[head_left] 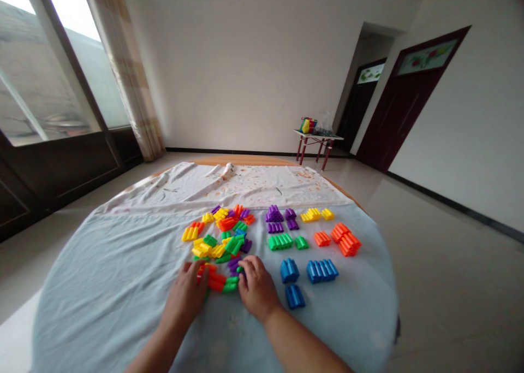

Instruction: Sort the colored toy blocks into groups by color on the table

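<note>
A mixed pile of ribbed plastic blocks in yellow, orange, green, purple and blue lies at the middle of the table. At its near left edge, my left hand is curled around an orange block, partly hidden by the fingers. My right hand is at the pile's near right edge, its thumb and fingers closed on a small green block. Between the hands lie orange blocks, a green block and a purple block.
Right of the pile, blocks lie grouped by colour: purple, yellow, green, orange and blue. A wrinkled pale blue cloth covers the round table. Farther off stands a small table with bags.
</note>
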A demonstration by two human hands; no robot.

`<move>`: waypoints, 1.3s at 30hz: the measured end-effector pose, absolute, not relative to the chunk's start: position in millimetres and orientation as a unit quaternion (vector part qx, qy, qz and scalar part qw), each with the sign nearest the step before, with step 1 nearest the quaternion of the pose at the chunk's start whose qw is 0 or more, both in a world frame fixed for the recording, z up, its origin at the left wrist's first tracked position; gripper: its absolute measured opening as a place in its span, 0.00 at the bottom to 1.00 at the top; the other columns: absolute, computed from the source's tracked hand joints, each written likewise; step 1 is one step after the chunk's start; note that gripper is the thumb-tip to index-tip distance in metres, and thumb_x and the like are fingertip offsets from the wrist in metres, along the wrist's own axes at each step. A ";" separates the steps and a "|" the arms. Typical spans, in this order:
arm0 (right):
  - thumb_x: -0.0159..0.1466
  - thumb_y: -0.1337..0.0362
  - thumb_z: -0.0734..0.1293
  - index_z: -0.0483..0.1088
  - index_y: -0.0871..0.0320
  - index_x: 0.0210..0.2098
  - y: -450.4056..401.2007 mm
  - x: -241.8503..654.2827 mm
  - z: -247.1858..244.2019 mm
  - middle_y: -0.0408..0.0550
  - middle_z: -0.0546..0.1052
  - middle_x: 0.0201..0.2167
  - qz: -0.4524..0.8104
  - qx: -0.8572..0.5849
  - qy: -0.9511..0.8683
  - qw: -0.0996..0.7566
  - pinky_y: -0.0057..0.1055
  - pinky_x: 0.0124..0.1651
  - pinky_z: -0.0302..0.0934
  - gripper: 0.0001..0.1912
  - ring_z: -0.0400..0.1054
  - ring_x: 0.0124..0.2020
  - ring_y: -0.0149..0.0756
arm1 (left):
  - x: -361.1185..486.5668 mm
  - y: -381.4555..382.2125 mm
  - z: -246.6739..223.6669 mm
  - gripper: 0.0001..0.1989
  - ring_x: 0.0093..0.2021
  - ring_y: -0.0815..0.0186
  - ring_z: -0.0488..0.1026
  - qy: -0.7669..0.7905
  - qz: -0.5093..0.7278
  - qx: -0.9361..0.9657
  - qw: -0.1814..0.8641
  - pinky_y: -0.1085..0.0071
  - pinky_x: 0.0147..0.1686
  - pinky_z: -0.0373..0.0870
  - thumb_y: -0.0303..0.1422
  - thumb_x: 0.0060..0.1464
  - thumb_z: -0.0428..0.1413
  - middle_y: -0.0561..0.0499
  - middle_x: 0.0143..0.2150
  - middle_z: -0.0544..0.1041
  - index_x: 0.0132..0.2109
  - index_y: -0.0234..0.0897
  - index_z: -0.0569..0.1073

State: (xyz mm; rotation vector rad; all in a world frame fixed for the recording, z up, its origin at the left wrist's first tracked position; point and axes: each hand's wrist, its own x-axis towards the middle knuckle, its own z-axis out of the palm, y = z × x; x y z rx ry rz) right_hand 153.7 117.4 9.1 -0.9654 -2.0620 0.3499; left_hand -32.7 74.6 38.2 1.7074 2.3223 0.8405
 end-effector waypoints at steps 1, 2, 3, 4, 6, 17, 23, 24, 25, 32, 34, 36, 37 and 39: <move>0.57 0.76 0.58 0.66 0.60 0.48 118.2 154.7 8.7 0.53 0.68 0.44 0.146 -0.380 -0.810 0.422 0.38 0.51 0.65 0.20 0.64 0.48 0.39 | -26.1 78.9 37.2 0.19 0.38 0.63 0.74 0.768 0.295 0.563 0.078 0.65 0.41 0.71 0.40 0.57 0.43 0.43 0.45 0.73 0.46 0.37 0.72; 0.55 0.78 0.57 0.66 0.60 0.49 118.9 155.7 8.6 0.54 0.68 0.45 0.154 -0.377 -0.802 0.436 0.38 0.52 0.64 0.23 0.64 0.49 0.39 | -19.8 82.9 37.2 0.20 0.40 0.62 0.74 0.764 0.306 0.562 0.087 0.65 0.43 0.71 0.40 0.56 0.43 0.43 0.46 0.73 0.47 0.36 0.72; 0.54 0.80 0.55 0.66 0.60 0.49 119.5 156.8 9.0 0.54 0.67 0.45 0.161 -0.375 -0.794 0.450 0.37 0.53 0.63 0.25 0.63 0.49 0.38 | -14.5 86.4 38.2 0.20 0.43 0.62 0.74 0.758 0.312 0.565 0.096 0.65 0.45 0.70 0.41 0.56 0.43 0.42 0.48 0.73 0.48 0.36 0.72; 0.53 0.81 0.55 0.66 0.60 0.49 120.0 157.9 9.8 0.53 0.67 0.45 0.168 -0.375 -0.786 0.462 0.37 0.54 0.63 0.26 0.63 0.49 0.37 | -10.9 89.2 40.2 0.21 0.45 0.62 0.73 0.754 0.313 0.568 0.099 0.65 0.47 0.70 0.42 0.57 0.43 0.43 0.50 0.74 0.49 0.36 0.72; 0.52 0.82 0.54 0.66 0.59 0.48 120.2 159.8 12.6 0.52 0.67 0.44 0.180 -0.372 -0.772 0.483 0.37 0.55 0.62 0.28 0.63 0.50 0.37 | -9.7 91.5 46.3 0.23 0.47 0.62 0.73 0.756 0.309 0.568 0.100 0.66 0.48 0.69 0.43 0.58 0.42 0.45 0.51 0.75 0.51 0.38 0.72; 0.63 0.59 0.64 0.65 0.55 0.56 107.9 156.9 25.4 0.54 0.69 0.52 0.119 -0.293 -0.860 0.401 0.49 0.57 0.54 0.22 0.58 0.55 0.46 | -68.5 58.0 51.4 0.26 0.53 0.53 0.67 0.849 0.257 0.462 -0.014 0.57 0.55 0.60 0.40 0.58 0.37 0.40 0.54 0.73 0.52 0.34 0.72; 0.63 0.52 0.64 0.62 0.43 0.59 102.1 148.6 16.1 0.54 0.65 0.58 0.129 -0.282 -0.891 0.333 0.61 0.59 0.45 0.25 0.52 0.60 0.53 | -62.5 68.1 41.8 0.27 0.57 0.53 0.65 0.868 0.211 0.449 -0.016 0.57 0.57 0.57 0.40 0.59 0.35 0.40 0.58 0.70 0.54 0.31 0.70; 0.62 0.53 0.65 0.62 0.42 0.58 101.3 147.9 15.8 0.54 0.65 0.58 0.136 -0.282 -0.891 0.328 0.61 0.59 0.45 0.25 0.52 0.60 0.52 | -59.7 70.9 40.8 0.28 0.56 0.53 0.65 0.869 0.206 0.449 -0.015 0.56 0.57 0.57 0.40 0.59 0.35 0.39 0.57 0.70 0.55 0.30 0.69; 0.62 0.53 0.66 0.63 0.43 0.57 100.7 147.5 16.1 0.53 0.65 0.58 0.141 -0.285 -0.890 0.326 0.60 0.59 0.44 0.24 0.53 0.60 0.52 | -56.7 73.3 40.2 0.27 0.56 0.53 0.66 0.870 0.202 0.450 -0.014 0.56 0.57 0.57 0.40 0.59 0.35 0.39 0.57 0.71 0.55 0.31 0.68; 0.56 0.52 0.71 0.70 0.50 0.44 101.2 148.1 26.9 0.49 0.70 0.47 0.160 -0.292 -0.874 0.353 0.52 0.60 0.46 0.18 0.60 0.52 0.43 | -49.0 75.4 45.6 0.24 0.55 0.54 0.67 0.854 0.182 0.486 -0.012 0.54 0.58 0.53 0.42 0.59 0.37 0.44 0.51 0.75 0.48 0.40 0.74; 0.56 0.53 0.70 0.69 0.51 0.42 103.0 147.1 27.8 0.48 0.71 0.44 0.146 -0.296 -0.873 0.358 0.50 0.59 0.47 0.17 0.61 0.49 0.42 | -53.8 75.5 46.9 0.25 0.53 0.50 0.67 0.863 0.173 0.475 -0.022 0.52 0.56 0.55 0.43 0.59 0.36 0.43 0.51 0.75 0.46 0.40 0.74; 0.58 0.54 0.69 0.69 0.52 0.41 104.8 145.8 27.3 0.47 0.71 0.43 0.131 -0.303 -0.873 0.359 0.47 0.56 0.51 0.14 0.62 0.47 0.40 | -58.5 77.0 45.8 0.26 0.51 0.49 0.68 0.868 0.173 0.465 -0.023 0.51 0.53 0.58 0.44 0.58 0.35 0.41 0.50 0.75 0.46 0.39 0.74; 0.58 0.55 0.68 0.68 0.53 0.40 105.5 145.3 27.0 0.47 0.72 0.43 0.127 -0.306 -0.873 0.358 0.46 0.54 0.53 0.13 0.63 0.46 0.40 | -60.0 78.1 44.4 0.26 0.50 0.49 0.68 0.866 0.177 0.467 -0.020 0.50 0.52 0.58 0.44 0.58 0.35 0.40 0.50 0.75 0.46 0.39 0.74; 0.58 0.56 0.67 0.68 0.53 0.41 106.1 145.0 26.8 0.47 0.72 0.42 0.128 -0.313 -0.870 0.360 0.43 0.50 0.56 0.13 0.63 0.45 0.40 | -61.5 80.1 40.8 0.25 0.49 0.48 0.69 0.857 0.189 0.479 -0.009 0.50 0.52 0.59 0.45 0.58 0.36 0.39 0.48 0.75 0.46 0.38 0.73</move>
